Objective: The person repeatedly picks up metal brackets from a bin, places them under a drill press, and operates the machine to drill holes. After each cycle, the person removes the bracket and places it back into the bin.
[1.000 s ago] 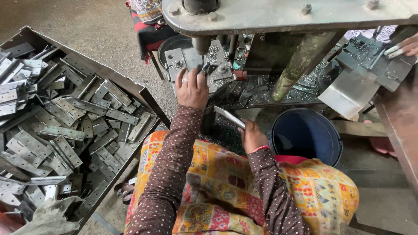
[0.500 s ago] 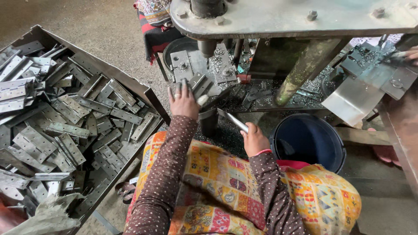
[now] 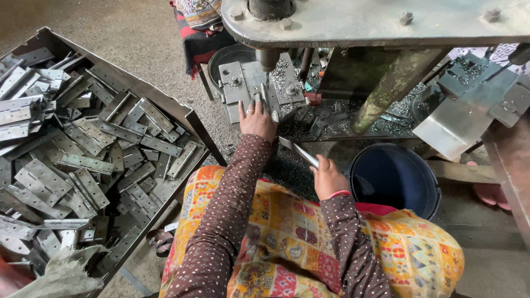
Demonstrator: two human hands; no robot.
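My left hand (image 3: 256, 119) reaches forward to the steel jig plate (image 3: 236, 83) under the press spindle (image 3: 269, 57), its fingers closed on a metal hinge piece (image 3: 270, 102) standing on the plate. My right hand (image 3: 328, 177) sits lower, near my knee, and grips another flat metal hinge (image 3: 300, 151) that points up to the left. Both sleeves are brown with white dots. A patterned yellow cloth (image 3: 287, 237) covers my lap.
A large wooden tray (image 3: 165, 102) at the left holds several grey metal hinges (image 3: 83, 149). A dark blue bucket (image 3: 395, 176) stands right of my right hand. The press's steel table (image 3: 375, 22) hangs overhead, with a green post (image 3: 386, 91) and metal scrap beneath.
My left hand has moved forward and up to the jig plate with its hinge. The right hand has stayed low with its hinge. The view has shifted slightly.
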